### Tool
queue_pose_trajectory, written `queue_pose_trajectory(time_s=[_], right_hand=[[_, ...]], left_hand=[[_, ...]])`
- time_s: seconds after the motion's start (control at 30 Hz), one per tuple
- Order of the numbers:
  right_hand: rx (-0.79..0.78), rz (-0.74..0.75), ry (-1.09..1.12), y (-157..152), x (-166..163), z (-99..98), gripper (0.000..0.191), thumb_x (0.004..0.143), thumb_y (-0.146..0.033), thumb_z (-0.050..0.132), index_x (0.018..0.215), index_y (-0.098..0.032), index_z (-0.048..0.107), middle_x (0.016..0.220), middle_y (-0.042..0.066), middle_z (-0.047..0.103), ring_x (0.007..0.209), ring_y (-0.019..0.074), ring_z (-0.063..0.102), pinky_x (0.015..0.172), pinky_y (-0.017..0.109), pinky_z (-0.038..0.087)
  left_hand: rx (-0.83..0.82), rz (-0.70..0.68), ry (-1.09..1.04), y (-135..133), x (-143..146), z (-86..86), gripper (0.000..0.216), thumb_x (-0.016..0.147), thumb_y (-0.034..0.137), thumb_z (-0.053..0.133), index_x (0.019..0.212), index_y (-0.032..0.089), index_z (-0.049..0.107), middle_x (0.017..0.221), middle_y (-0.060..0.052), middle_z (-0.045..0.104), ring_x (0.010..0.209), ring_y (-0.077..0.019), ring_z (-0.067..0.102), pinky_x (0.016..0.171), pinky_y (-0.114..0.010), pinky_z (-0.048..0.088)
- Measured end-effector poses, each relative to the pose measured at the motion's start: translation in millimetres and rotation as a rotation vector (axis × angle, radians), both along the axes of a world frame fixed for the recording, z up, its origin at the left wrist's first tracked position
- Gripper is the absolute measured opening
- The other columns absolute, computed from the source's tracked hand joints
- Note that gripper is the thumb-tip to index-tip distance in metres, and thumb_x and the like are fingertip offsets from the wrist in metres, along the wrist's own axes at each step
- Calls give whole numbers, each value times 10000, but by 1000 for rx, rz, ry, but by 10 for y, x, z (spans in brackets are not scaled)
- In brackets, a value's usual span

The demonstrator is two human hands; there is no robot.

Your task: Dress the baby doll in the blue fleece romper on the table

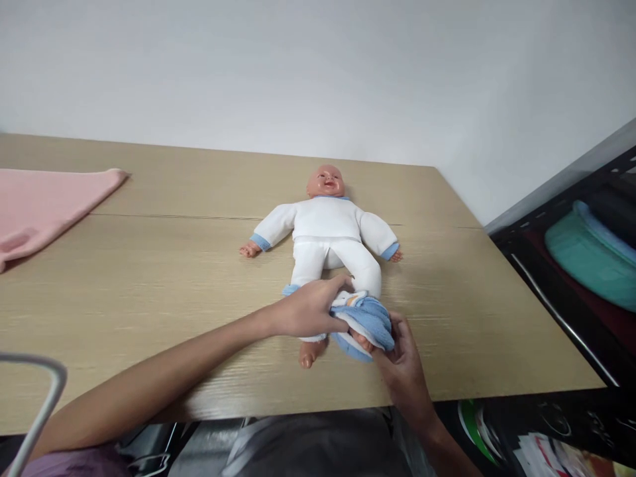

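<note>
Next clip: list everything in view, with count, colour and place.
doll: one, white suit with blue cuffs, on its back mid-table
blue garment: one, blue and white, at the doll's foot, in both hands
cloth: one, pink, table's left end
table: one, light wood
shelf: one, black, at right, holding a teal item
left hand: one, fingers gripping the garment
right hand: one, fingers gripping the garment from below

The head camera, close above the table (149, 285), faces forward and down toward the doll (325, 225).
</note>
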State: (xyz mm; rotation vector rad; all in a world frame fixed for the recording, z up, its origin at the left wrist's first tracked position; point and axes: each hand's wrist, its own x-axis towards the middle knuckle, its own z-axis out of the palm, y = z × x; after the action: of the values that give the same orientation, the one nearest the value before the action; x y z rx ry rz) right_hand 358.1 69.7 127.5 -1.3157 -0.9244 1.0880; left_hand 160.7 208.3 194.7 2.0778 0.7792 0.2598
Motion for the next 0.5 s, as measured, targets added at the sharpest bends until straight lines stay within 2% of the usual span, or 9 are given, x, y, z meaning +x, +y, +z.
queue_pose_trajectory(time_s=[0.1, 0.17, 0.23, 0.37, 0.5], right_hand=[[73, -25, -61, 47, 79, -44, 532, 888, -312, 849, 1361, -276, 610, 1378, 100, 756, 1261, 264, 736, 1088, 400, 606], [77, 22, -132, 107, 179, -51, 478, 923, -302, 817, 1364, -266, 637, 1354, 101, 766, 1259, 272, 737, 1101, 419, 595], [95, 98, -224, 193, 301, -16, 383, 940, -294, 797, 1305, -259, 688, 1288, 92, 782, 1205, 279, 749, 1066, 423, 601], [220, 268, -500, 460, 564, 174, 175, 919, -231, 767, 1092, -255, 784, 1275, 94, 765, 1233, 305, 722, 1069, 425, 570], [331, 535, -615, 843, 814, 369, 156, 890, -287, 814, 1034, -244, 775, 1170, 84, 787, 1092, 293, 751, 967, 399, 584]], left_hand=[[79, -52, -6, 11, 0, 0, 411, 840, 314, 776, 1175, 219, 558, 1066, -40, 707, 973, -281, 706, 808, -348, 506], [157, -79, -10, 34, -8, 1, 370, 844, 302, 781, 1126, 211, 561, 1027, -47, 685, 951, -284, 683, 799, -351, 489], [199, -137, -27, 76, -25, 11, 320, 859, 273, 782, 1097, 206, 578, 1015, -51, 680, 938, -277, 670, 805, -352, 481], [192, -287, -112, 206, -71, 74, 184, 919, 173, 732, 1069, 204, 632, 1059, -53, 712, 989, -252, 668, 877, -350, 497], [259, -354, -133, 308, -95, 131, 36, 988, 181, 709, 971, 196, 681, 1082, -82, 735, 1054, -266, 652, 962, -379, 499]])
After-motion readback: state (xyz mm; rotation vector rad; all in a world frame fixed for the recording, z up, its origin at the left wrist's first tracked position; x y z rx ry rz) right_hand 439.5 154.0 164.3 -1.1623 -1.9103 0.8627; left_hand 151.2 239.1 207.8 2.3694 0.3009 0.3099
